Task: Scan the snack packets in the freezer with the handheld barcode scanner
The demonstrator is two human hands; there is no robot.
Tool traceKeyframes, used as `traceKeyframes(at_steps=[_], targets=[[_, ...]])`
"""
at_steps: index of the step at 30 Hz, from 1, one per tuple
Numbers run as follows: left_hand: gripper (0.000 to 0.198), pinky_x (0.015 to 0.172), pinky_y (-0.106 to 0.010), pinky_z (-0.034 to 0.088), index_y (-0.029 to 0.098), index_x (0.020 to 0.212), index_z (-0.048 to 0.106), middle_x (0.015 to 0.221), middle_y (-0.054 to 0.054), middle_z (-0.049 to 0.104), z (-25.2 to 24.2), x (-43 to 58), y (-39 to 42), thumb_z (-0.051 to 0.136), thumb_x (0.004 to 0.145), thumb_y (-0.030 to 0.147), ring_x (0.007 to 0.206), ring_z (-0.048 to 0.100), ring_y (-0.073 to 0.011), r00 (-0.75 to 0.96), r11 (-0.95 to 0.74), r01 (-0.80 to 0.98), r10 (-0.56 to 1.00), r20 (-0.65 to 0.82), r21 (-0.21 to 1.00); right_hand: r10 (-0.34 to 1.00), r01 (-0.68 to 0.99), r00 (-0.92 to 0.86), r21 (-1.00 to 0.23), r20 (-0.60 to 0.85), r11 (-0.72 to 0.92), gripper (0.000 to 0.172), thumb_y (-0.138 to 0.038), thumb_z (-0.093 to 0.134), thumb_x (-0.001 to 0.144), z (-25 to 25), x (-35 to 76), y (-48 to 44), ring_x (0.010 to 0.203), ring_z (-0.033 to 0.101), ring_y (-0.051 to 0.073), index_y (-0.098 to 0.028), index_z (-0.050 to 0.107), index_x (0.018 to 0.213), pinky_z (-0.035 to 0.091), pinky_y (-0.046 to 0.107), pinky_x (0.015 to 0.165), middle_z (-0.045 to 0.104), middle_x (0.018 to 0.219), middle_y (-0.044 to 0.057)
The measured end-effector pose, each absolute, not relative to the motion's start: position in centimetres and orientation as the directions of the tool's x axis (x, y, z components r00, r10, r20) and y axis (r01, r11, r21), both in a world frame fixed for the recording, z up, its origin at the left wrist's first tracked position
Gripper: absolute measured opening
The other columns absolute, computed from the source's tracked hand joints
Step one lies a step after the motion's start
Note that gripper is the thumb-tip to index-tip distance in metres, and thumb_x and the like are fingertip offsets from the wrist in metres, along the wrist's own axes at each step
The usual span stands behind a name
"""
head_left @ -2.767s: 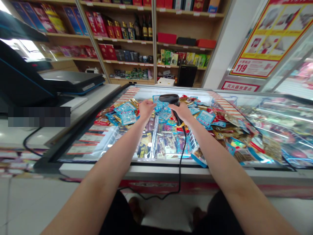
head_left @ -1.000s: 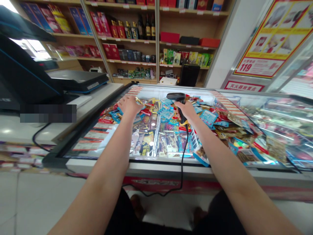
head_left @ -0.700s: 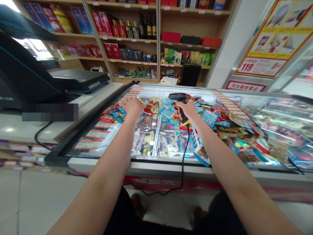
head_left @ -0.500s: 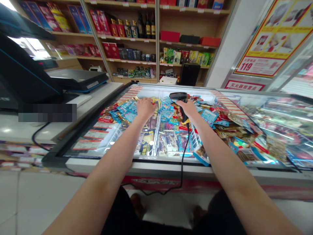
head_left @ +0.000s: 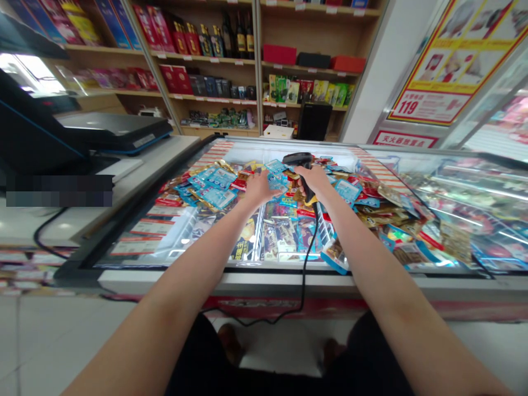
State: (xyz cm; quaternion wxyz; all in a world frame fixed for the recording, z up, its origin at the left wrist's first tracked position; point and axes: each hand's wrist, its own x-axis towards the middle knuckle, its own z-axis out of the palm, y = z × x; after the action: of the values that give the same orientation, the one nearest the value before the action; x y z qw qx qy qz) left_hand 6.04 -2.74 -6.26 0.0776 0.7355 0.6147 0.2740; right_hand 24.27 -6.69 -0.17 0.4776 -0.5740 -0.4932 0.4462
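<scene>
My right hand (head_left: 314,180) is wrapped round the grip of a black barcode scanner (head_left: 297,159), its head pointing left over the pile. A black cable hangs from the scanner's handle. To the left, my left hand (head_left: 262,188) reaches to a blue snack packet (head_left: 278,183), thumb and fingers apart at the packet's left edge. Whether it touches the packet I cannot tell. A heap of blue snack packets (head_left: 216,187) lies on the freezer's glass lid to the left of that hand. Red and brown snack packets (head_left: 385,212) spread out at the right, partly behind my right forearm.
Under the glass of the chest freezer (head_left: 165,278) are wire baskets with packaged goods. At left stand a counter scale (head_left: 117,132) and a dark screen. Shelves (head_left: 206,58) with bottles and boxes line the back. A blue-edged packet (head_left: 335,257) lies near the front edge.
My left hand has moved right, from the left heap to the blue packet near the scanner. The right hand still holds the scanner in about the same place. The view has shifted slightly.
</scene>
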Motion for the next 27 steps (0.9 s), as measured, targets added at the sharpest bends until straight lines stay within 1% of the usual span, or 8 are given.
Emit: traceKeyframes(at_steps=[3,6,10,13,15,18,21,27], targets=[[0.083,0.114,-0.048,0.046,0.02,0.145,0.051,0.148,-0.02,0.061,-6.2,5.6,-2.3,0.088,0.071,0.025,0.139,0.057,-0.0381,0.087,-0.28,0.799,0.929,0.359,0.531,0.992,0.153,0.121,-0.986,-0.045,-0.063,0.027,-0.022,0.067,0.094,-0.1,24.3,-6.7,0.036,0.049,0.014,-0.021,0.054,0.07,0.04,0.024,0.033,0.056,0.045,0.001],[0.078,0.112,-0.047,0.048,0.02,0.138,0.054,0.142,-0.018,0.065,-5.9,5.1,-2.0,0.085,0.067,0.015,0.135,0.061,-0.0372,0.02,-0.296,0.714,0.914,0.405,0.634,0.992,0.16,0.122,-0.985,-0.043,-0.063,0.026,-0.022,0.066,0.094,0.0,24.2,-6.7,0.036,0.05,0.014,-0.021,0.055,0.071,0.04,0.024,0.034,0.056,0.046,0.0],[0.062,0.096,-0.043,0.056,0.019,0.12,0.058,0.108,-0.009,0.075,-5.4,4.3,-1.4,0.078,0.062,0.009,0.106,0.073,-0.0323,-0.143,-0.21,0.544,0.931,0.337,0.812,0.993,0.15,0.113,-0.987,-0.037,-0.054,0.026,-0.021,0.065,0.095,0.0,24.2,-6.8,0.037,0.05,0.013,-0.021,0.054,0.072,0.04,0.024,0.034,0.055,0.047,0.0],[0.042,0.081,-0.034,0.057,0.02,0.096,0.057,0.085,-0.002,0.071,-5.2,3.6,-0.8,0.078,0.06,0.01,0.085,0.073,-0.025,-0.213,-0.185,0.346,0.939,0.27,0.92,0.996,0.139,0.087,-0.989,-0.034,-0.045,0.026,-0.02,0.068,0.094,0.0,24.0,-7.0,0.038,0.05,0.013,-0.021,0.054,0.072,0.039,0.024,0.034,0.056,0.048,0.0],[0.035,0.074,-0.03,0.054,0.021,0.081,0.054,0.073,0.001,0.066,-5.2,3.1,-0.4,0.081,0.059,0.014,0.077,0.069,-0.0216,-0.254,-0.194,0.259,0.932,0.26,0.946,0.998,0.138,0.056,-0.99,-0.026,-0.034,0.027,-0.02,0.069,0.093,0.1,23.9,-7.2,0.038,0.049,0.012,-0.021,0.053,0.072,0.039,0.024,0.034,0.056,0.049,0.0],[0.037,0.065,-0.027,0.048,0.022,0.071,0.05,0.062,0.004,0.057,-5.1,2.4,0.0,0.084,0.058,0.022,0.066,0.062,-0.0177,-0.324,-0.191,0.199,0.913,0.248,0.961,1.0,0.155,-0.007,-0.988,-0.006,-0.005,0.029,-0.021,0.069,0.093,0.0,23.8,-7.3,0.037,0.049,0.013,-0.022,0.052,0.07,0.039,0.024,0.034,0.056,0.048,0.0],[0.034,0.062,-0.025,0.045,0.022,0.069,0.05,0.059,0.005,0.053,-4.9,2.1,0.1,0.083,0.058,0.024,0.062,0.058,-0.015,-0.362,-0.181,0.165,0.903,0.23,0.97,0.997,0.177,-0.083,-0.984,0.012,0.027,0.029,-0.024,0.07,0.093,-0.1,23.8,-7.3,0.035,0.046,0.013,-0.022,0.052,0.07,0.039,0.025,0.035,0.055,0.046,0.0],[0.027,0.06,-0.023,0.042,0.02,0.068,0.053,0.058,0.005,0.054,-4.6,1.9,-0.1,0.079,0.06,0.021,0.061,0.055,-0.0133,-0.381,-0.198,0.09,0.899,0.217,0.976,0.984,0.172,-0.174,-0.984,0.024,0.054,0.027,-0.028,0.072,0.092,-0.4,24.0,-7.1,0.036,0.044,0.013,-0.022,0.054,0.073,0.038,0.026,0.035,0.055,0.045,0.0]])
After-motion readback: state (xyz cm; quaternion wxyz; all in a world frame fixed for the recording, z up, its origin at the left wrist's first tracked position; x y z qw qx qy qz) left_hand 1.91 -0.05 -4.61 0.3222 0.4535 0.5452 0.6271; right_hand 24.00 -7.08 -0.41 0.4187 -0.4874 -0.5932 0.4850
